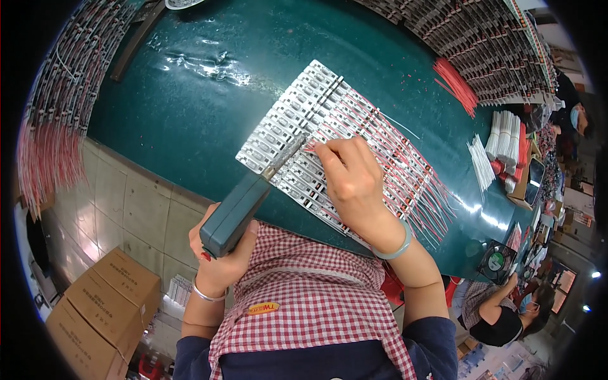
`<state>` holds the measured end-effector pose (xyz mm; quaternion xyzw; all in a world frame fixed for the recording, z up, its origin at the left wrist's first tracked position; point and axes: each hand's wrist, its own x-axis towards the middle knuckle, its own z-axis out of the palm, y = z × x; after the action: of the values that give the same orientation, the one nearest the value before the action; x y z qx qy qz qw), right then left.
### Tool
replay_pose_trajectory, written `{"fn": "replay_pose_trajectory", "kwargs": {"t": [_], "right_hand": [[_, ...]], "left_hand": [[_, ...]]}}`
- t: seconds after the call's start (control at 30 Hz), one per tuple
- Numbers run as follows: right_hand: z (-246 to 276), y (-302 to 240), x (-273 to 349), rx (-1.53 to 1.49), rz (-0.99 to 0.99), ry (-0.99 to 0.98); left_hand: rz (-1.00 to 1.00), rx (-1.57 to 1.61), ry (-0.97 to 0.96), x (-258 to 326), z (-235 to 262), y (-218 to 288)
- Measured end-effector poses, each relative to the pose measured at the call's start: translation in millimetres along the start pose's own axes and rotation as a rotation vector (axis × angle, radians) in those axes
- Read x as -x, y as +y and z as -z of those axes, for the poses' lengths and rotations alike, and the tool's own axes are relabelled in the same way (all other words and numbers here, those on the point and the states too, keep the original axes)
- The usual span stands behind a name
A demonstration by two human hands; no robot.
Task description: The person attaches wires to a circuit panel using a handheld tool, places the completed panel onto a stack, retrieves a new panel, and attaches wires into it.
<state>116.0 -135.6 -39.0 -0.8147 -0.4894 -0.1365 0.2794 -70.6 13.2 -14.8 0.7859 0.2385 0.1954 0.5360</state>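
- Gripping gun (233, 212) in left hand (221, 268).
- Pinching red wire (310, 147) in right hand (354, 178), over modules (269, 140).
- Unable to see inside closed cartons (120, 282) on floor (139, 206).

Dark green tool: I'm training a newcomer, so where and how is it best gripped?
Probably the rear of the dark green body, from the apron side, where the left hand holds it: that end is broad, while the narrow metal tip points away.

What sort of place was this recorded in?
Likely an electronics assembly workshop: the green worktable bears rows of small wired parts and a pile of red strands, and a masked co-worker is nearby.
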Motion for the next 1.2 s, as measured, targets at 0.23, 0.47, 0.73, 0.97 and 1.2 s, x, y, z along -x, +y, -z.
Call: {"fn": "replay_pose_trajectory", "kwargs": {"t": [0.23,0.47,0.73,0.97,1.2], "right_hand": [[-1,0,0,0.003,0.002,0.004],[-2,-1,0,0.006,-0.002,0.001],[-2,-1,0,0.017,-0.012,-0.008],[1,-5,1,-0.006,0.005,0.039],[-2,-10,6,-0.046,-0.029,0.032]], "left_hand": [[-0.029,-0.039,-0.035,-2,-1,3],[0.030,-0.056,-0.043,1,-1,1],[0.061,0.001,0.050,12,3,-8],[0.069,0.009,0.050,15,5,-5],[-0.013,-0.027,0.025,14,7,-5]]}}
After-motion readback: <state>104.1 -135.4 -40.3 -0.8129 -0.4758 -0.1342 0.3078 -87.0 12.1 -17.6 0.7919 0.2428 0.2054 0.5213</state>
